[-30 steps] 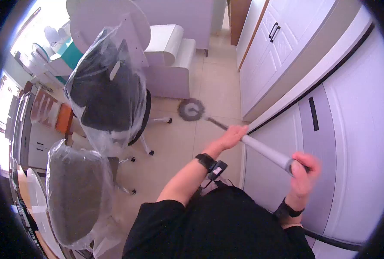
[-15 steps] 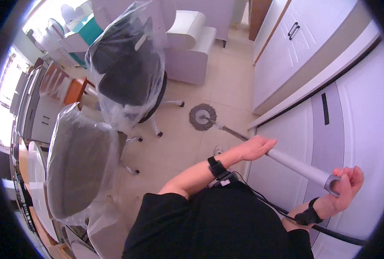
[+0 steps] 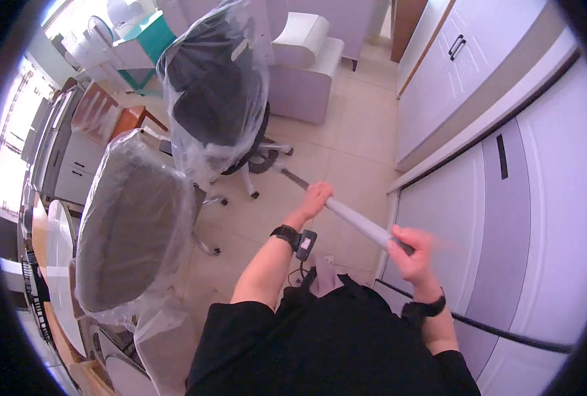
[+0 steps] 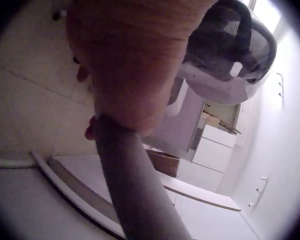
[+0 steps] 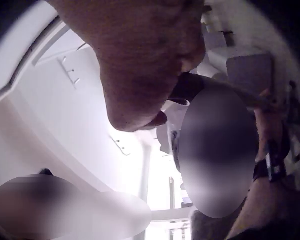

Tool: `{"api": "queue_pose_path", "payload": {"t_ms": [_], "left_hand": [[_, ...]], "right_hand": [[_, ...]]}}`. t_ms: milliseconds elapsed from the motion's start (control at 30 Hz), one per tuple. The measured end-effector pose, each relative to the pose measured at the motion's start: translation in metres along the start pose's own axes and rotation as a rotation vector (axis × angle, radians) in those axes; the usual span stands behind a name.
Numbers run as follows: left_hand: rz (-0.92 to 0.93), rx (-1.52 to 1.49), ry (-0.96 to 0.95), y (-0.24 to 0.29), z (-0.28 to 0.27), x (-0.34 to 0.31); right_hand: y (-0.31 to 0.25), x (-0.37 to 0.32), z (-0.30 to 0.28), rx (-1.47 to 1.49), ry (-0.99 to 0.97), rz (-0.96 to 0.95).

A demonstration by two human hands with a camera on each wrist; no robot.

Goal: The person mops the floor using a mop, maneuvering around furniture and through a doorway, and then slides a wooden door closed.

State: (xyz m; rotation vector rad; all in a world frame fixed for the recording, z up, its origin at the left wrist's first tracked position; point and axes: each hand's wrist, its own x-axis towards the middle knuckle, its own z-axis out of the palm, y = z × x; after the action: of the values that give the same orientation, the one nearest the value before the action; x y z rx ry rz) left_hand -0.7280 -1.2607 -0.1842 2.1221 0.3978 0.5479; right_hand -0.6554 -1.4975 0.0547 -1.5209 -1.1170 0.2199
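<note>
A mop with a grey handle [image 3: 363,223] slants across the head view, down to its round grey mop head [image 3: 264,160] on the floor. That head lies among the wheeled legs of a black chair [image 3: 217,99] and is partly hidden by them. My left hand [image 3: 318,199] grips the handle partway along, and the left wrist view has this hand [image 4: 130,65] wrapped round the tube [image 4: 140,185]. At the handle's top end, my right hand [image 3: 414,256] holds on, its outer fingers blurred. The right wrist view shows this hand [image 5: 145,65] from behind, fingers largely hidden.
Clear plastic covers the black chair and a grey chair [image 3: 135,224] nearer me. On the right stand a white cupboard [image 3: 468,72] and sliding panels [image 3: 442,198]. A white stepped unit [image 3: 300,89] is ahead, and pale floor tiles [image 3: 359,119] run between.
The mop head has swung from the open tiles leftward in among the black chair's legs. Both hands have shifted left with the handle, after the right hand had swung out to the right.
</note>
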Motion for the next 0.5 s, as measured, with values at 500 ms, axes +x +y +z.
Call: {"api": "queue_pose_path", "payload": {"t_ms": [500], "left_hand": [[-0.098, -0.216, -0.239, 0.141, 0.058, -0.143]], "right_hand": [[-0.113, -0.174, -0.054, -0.117, 0.260, -0.001]]}}
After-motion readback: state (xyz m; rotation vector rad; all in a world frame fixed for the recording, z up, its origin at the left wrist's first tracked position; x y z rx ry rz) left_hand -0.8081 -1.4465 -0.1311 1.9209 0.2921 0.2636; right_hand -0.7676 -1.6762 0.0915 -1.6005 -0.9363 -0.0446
